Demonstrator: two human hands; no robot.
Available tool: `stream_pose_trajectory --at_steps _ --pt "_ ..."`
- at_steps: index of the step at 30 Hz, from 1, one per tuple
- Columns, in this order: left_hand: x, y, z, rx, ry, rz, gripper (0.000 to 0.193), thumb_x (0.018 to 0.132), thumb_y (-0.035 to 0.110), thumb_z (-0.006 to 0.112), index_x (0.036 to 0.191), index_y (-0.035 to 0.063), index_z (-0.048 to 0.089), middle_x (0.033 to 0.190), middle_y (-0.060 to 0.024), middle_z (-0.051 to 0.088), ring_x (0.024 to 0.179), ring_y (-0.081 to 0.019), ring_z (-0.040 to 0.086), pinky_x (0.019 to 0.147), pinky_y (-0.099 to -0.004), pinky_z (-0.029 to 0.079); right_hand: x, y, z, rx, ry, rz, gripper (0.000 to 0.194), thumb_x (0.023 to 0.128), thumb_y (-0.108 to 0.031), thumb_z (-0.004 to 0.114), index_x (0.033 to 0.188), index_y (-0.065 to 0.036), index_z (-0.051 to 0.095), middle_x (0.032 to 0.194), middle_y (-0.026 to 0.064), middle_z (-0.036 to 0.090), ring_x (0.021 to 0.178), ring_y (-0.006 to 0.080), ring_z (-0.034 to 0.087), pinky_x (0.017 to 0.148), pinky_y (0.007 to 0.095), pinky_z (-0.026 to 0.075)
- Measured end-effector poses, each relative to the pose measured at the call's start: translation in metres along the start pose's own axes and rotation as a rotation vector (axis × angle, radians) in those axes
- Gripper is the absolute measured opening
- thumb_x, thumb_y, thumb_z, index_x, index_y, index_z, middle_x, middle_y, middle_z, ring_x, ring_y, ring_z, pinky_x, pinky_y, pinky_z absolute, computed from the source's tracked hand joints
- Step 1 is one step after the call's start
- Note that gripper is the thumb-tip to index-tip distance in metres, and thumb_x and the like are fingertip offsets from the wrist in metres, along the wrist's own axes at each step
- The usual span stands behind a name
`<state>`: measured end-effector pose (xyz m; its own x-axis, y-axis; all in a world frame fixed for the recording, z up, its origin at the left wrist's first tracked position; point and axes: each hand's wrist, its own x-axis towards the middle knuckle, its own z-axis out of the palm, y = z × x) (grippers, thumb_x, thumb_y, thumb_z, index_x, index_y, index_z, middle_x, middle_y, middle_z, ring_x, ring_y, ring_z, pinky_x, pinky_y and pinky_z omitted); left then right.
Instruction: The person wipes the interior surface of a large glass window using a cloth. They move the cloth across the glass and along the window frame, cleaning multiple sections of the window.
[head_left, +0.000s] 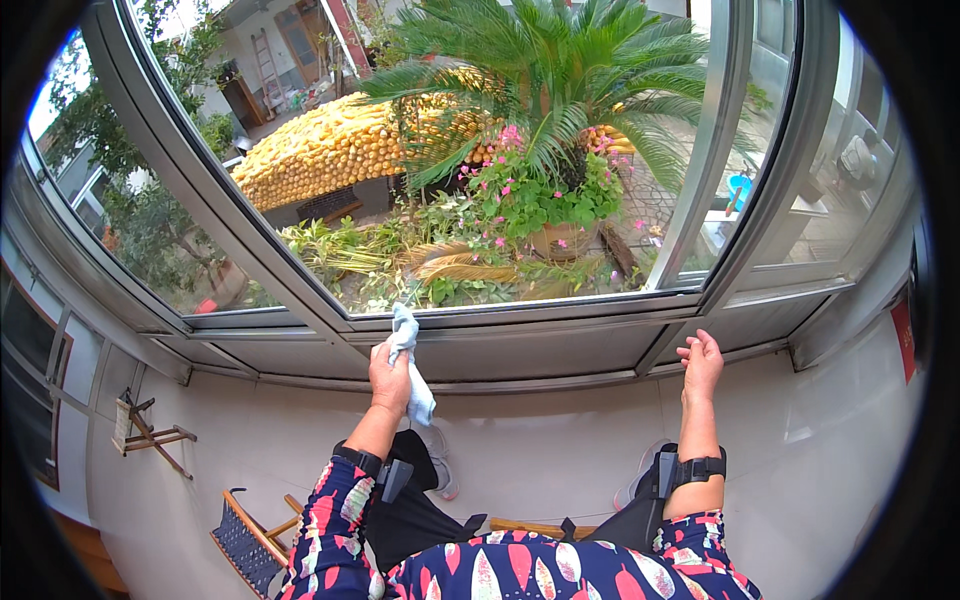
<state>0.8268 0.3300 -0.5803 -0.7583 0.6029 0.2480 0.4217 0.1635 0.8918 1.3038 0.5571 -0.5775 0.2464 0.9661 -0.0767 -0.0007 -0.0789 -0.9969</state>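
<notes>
My left hand (390, 377) grips a light blue cloth (420, 397). The cloth's upper end sticks up above my fingers, at the lower rail of the metal window frame (510, 316), near its left corner. Its other end hangs down beside my wrist. My right hand (702, 364) is raised before the frame's lower right corner, fingers loosely bent, holding nothing. The glass pane (360, 277) stands above the rail, with plants and stacked corn cobs seen through it.
A folding stool (148, 435) stands on the tiled floor at left, and a woven-seat stool (251, 544) is nearer me. My shoes (442, 465) rest below the window. Outside are a potted flowering plant (562, 240) and a blue basin (739, 192).
</notes>
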Motion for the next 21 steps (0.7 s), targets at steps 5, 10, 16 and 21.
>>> stream_pose_trajectory --at_steps 5,10,16,21 --pt "0.02 -0.038 -0.016 -0.364 0.6 -0.508 0.032 0.093 0.01 0.057 0.122 -0.0026 0.058 0.122 -0.0182 0.055 0.104 -0.0283 0.06 0.087 -0.0407 0.049 0.001 0.001 -0.008 -0.009 -0.018 -0.026 0.032 0.099 -0.014 0.05 0.127 -0.001 0.055 0.105 0.0068 0.065 0.076 0.0093 0.064 0.061 0.0209 0.048" --pt "0.064 -0.067 -0.028 0.168 0.445 -0.398 0.029 0.09 0.018 0.061 0.113 0.0003 0.064 0.117 -0.0206 0.052 0.105 -0.0329 0.057 0.089 -0.0422 0.047 -0.006 -0.008 -0.009 -0.054 -0.03 -0.052 0.031 0.099 -0.014 0.049 0.127 -0.001 0.056 0.106 0.0065 0.065 0.077 0.0097 0.064 0.064 0.0222 0.048" --pt "0.052 -0.074 -0.003 0.404 0.345 -0.314 0.027 0.087 0.018 0.06 0.107 0.0005 0.065 0.113 -0.0191 0.054 0.102 -0.0344 0.057 0.09 -0.0413 0.046 -0.013 -0.018 -0.007 0.008 -0.025 -0.046 0.031 0.098 -0.012 0.052 0.126 0.0 0.056 0.105 0.0065 0.065 0.077 0.0091 0.063 0.064 0.0217 0.046" --pt "0.012 -0.047 0.04 0.488 0.227 0.025 0.026 0.086 0.011 0.061 0.108 -0.0008 0.061 0.109 -0.017 0.051 0.096 -0.0345 0.055 0.087 -0.041 0.046 -0.014 -0.02 -0.011 0.081 -0.006 -0.035 0.032 0.095 -0.007 0.052 0.124 0.002 0.057 0.103 0.0083 0.065 0.076 0.0122 0.065 0.063 0.0244 0.049"
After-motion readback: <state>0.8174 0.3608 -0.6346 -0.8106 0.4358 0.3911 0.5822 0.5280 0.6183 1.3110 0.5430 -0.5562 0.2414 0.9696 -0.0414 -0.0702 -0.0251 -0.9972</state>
